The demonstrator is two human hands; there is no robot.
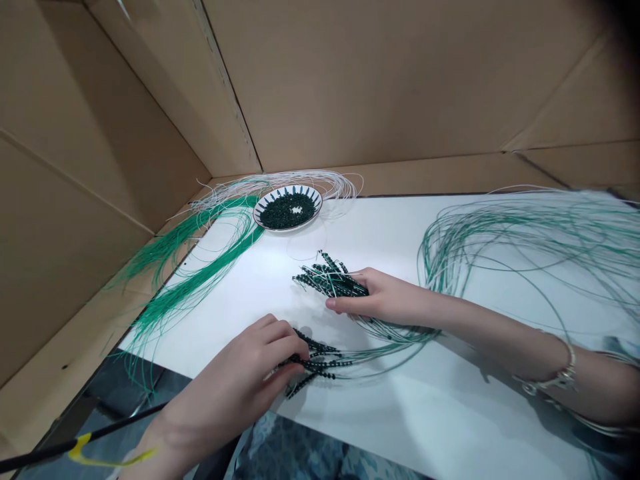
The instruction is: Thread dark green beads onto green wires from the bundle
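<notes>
My right hand is closed round a bundle of thin green and white wires whose beaded ends stick out to the left, strung with dark green beads. My left hand pinches the ends of a second, smaller group of beaded wires lying on the white sheet. Both bundles trail right into a large loop of green wire. A small patterned dish filled with dark green beads sits at the sheet's far edge.
Loose green wires and white wires fan out left of the dish, over the sheet's edge. Cardboard walls close in the back and left. A black rod with yellow tape lies at lower left. A bracelet circles my right wrist.
</notes>
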